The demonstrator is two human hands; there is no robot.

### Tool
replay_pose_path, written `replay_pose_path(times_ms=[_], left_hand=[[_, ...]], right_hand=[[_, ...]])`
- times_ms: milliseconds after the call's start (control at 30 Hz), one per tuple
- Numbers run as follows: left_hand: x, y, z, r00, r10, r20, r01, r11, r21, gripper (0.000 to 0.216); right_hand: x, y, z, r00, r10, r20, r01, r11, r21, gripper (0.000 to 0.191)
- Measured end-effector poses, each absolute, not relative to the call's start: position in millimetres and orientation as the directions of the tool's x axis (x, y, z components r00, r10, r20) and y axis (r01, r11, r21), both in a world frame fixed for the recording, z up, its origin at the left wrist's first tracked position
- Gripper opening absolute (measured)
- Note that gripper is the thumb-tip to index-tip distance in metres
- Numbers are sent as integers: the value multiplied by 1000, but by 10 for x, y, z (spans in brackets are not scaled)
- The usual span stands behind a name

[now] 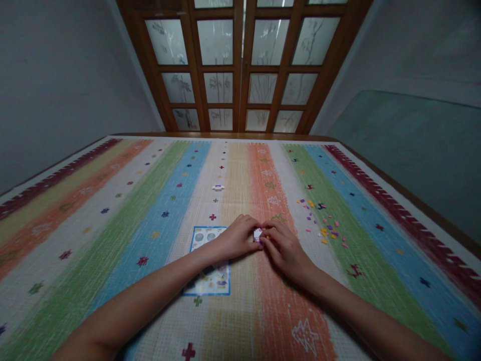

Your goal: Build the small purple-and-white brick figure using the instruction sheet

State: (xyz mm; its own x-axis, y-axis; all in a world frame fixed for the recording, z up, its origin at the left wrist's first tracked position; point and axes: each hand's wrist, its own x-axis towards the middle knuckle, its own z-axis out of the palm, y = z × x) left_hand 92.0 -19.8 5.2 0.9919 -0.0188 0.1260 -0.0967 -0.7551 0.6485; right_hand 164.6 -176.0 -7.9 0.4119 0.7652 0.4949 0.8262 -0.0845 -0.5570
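My left hand (240, 236) and my right hand (284, 246) meet near the middle of the table. Between their fingertips is a small white and purple toy-brick piece (257, 233), and the fingers of both hands are closed on it. Fingers cover much of the piece, so its full shape is hidden. Under my left forearm lies a blue-edged instruction sheet (212, 288), partly covered by the arm. To the right of my right hand, several loose small bricks (329, 228) in yellow, purple and pink are scattered on the cloth.
A separate white and purple brick piece (218, 187) sits farther back on the striped tablecloth (124, 250). Beyond the table's far edge stand wooden doors with glass panes (218, 87). A pale green panel (413, 145) leans at the right wall.
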Motion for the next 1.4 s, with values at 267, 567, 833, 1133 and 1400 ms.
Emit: replay_pose_path(times_ms=[267, 567, 833, 1133, 1400], left_hand=[[915, -216, 96, 994, -12, 110, -81, -754, 652, 25], [916, -197, 83, 993, -13, 114, -84, -752, 654, 24], [920, -190, 105, 995, -13, 101, -77, -748, 659, 28], [925, -187, 108, 995, -28, 97, -86, -736, 671, 29], [958, -37, 168, 985, -131, 109, -169, -649, 741, 44]], right_hand=[[1626, -1743, -26, 313, 773, 552, 895, -46, -443, 14], [1685, -1804, -110, 185, 739, 648, 922, 97, -374, 18], [1720, -1924, -106, 129, 721, 680, 958, 87, -274, 31], [1705, -1906, -118, 124, 751, 648, 957, 82, -278, 26], [1856, -1914, -144, 414, 762, 499, 803, -48, -594, 33]])
